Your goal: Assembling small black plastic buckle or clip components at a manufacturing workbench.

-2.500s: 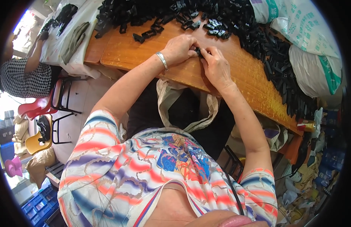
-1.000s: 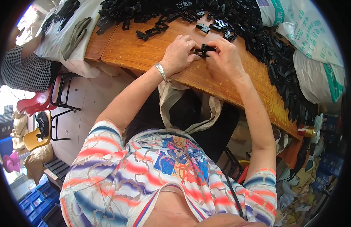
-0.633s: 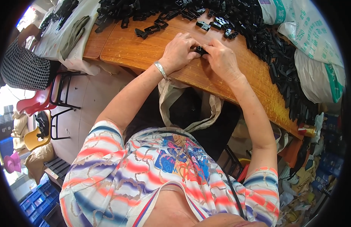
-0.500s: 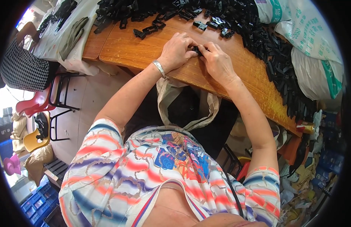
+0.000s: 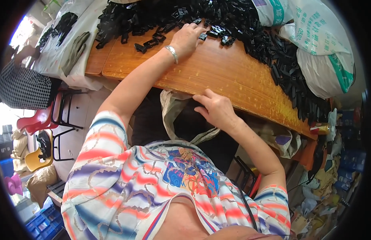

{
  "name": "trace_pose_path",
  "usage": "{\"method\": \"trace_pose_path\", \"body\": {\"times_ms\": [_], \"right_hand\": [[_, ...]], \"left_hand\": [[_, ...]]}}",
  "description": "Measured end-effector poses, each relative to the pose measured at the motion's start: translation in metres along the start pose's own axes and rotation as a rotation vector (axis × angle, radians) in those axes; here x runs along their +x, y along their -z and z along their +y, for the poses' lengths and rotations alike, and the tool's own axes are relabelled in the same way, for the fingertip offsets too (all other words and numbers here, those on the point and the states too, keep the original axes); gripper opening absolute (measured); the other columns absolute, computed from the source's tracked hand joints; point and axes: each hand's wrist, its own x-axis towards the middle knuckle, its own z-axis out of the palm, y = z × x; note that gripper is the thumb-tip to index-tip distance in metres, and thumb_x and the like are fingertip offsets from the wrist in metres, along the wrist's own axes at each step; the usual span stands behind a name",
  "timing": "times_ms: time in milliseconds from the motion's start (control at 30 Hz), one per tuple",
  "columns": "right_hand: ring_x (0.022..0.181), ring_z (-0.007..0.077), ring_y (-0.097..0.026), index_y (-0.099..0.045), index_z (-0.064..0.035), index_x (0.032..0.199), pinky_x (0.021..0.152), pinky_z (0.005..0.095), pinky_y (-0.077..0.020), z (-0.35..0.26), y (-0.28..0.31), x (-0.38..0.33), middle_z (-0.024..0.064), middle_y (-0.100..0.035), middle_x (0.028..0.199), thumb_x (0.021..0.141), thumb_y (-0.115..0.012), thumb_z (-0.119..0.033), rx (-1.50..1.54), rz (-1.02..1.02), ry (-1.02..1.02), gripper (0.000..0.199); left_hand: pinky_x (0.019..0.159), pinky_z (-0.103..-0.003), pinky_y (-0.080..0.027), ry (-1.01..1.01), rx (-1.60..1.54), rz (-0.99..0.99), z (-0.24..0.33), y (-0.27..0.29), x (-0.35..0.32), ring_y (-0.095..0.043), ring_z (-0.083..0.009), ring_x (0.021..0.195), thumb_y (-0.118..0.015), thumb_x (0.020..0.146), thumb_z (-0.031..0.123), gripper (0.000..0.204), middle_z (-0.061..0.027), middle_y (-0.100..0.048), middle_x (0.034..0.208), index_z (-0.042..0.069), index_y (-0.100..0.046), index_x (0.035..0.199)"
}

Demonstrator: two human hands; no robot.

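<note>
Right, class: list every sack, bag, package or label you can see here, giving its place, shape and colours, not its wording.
White woven sack: table's far right, bulging, green printed panel and stripes.
Second white sack: top edge, teal-striped.
Beige cloth bag: hanging open under the table edge, beside the right hand.
Blue crates: lower left floor, rectangular.

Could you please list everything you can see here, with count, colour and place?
table: one, orange-brown wood, centre.
clips: a large heap, black, along the table's far and right edges.
loose clips: a few, black, on the table left of the left hand.
bag: one, beige, hanging open under the table's near edge.
sacks: two, white with green print, upper right.
stools: one red, one yellow, far left.
crates: blue, lower left.
left hand: at the heap; silver bracelet.
right hand: over the bag by the table edge.
</note>
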Motion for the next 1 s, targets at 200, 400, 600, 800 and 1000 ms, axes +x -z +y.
{"method": "trace_pose_path", "body": {"times_ms": [200, 400, 600, 800, 1000], "right_hand": [[0.078, 0.0327, -0.065, -0.071, -0.0086, 0.092, 0.073, 0.0426, -0.0540, 0.094, 0.034, 0.057, 0.0119, -0.065, 0.088, 0.083, -0.066, -0.011, -0.176, 0.322, -0.097, 0.011], [0.097, 0.0275, -0.061, -0.073, -0.0122, 0.099, 0.081, 0.0395, -0.0529, 0.154, 0.034, 0.112, 0.0066, -0.062, 0.101, 0.083, -0.061, -0.005, -0.457, 0.315, -0.142, 0.021], [0.098, 0.0285, -0.060, -0.070, -0.0085, 0.101, 0.083, 0.0403, -0.0502, 0.169, 0.027, 0.132, 0.0067, -0.062, 0.099, 0.077, -0.070, -0.006, -0.583, 0.309, 0.010, 0.024], [0.097, 0.0307, -0.061, -0.065, -0.0083, 0.096, 0.080, 0.0422, -0.0516, 0.164, 0.028, 0.133, 0.0111, -0.062, 0.100, 0.083, -0.067, -0.011, -0.566, 0.201, -0.053, 0.014], [0.092, 0.0378, -0.066, -0.068, -0.0077, 0.097, 0.080, 0.0466, -0.0525, 0.131, 0.039, 0.127, 0.0179, -0.067, 0.097, 0.085, -0.061, -0.012, -0.371, 0.012, -0.186, 0.014]], "left_hand": [[0.080, -0.040, -0.054, -0.023, 0.157, -0.028, -0.010, -0.016, 0.021, -0.063, -0.0306, 0.094, -0.064, 0.087, 0.012, 0.013, -0.0108, -0.062, 0.100, 0.008, -0.067, 0.099], [0.081, -0.039, -0.053, 0.142, 0.151, -0.107, -0.006, -0.008, 0.017, -0.064, -0.0322, 0.092, -0.063, 0.088, 0.015, 0.014, -0.0139, -0.064, 0.097, 0.006, -0.068, 0.097], [0.079, -0.041, -0.054, 0.315, -0.035, -0.180, 0.010, -0.001, 0.004, -0.068, -0.0343, 0.084, -0.064, 0.086, 0.020, 0.023, -0.0174, -0.071, 0.087, 0.001, -0.069, 0.099], [0.081, -0.042, -0.053, 0.256, -0.174, -0.200, 0.033, 0.008, -0.016, -0.069, -0.0342, 0.086, -0.061, 0.085, 0.017, 0.033, -0.0178, -0.071, 0.087, 0.002, -0.063, 0.114], [0.088, -0.038, -0.050, -0.099, 0.001, -0.227, 0.036, 0.024, -0.014, -0.053, -0.0295, 0.107, -0.058, 0.078, -0.007, 0.043, -0.0101, -0.053, 0.105, 0.016, -0.063, 0.114]]}}
